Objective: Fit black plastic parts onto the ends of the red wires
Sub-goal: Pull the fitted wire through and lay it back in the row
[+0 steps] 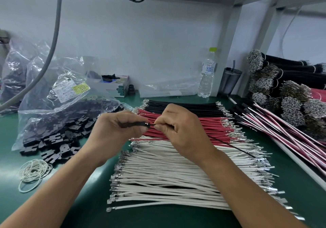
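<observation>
My left hand grips a small black plastic part, mostly hidden by the fingers. My right hand pinches the end of a thin dark wire right at the part's opening; the wire trails down to the right over the other wires. Both hands hover above a row of red wires with metal terminals. Loose black plastic parts are heaped to the left, spilling from a clear bag.
Black wires lie behind the red row and white wires in front. Rubber bands lie at the left. A water bottle, a cup and a box stand at the back. Wire bundles fill the right.
</observation>
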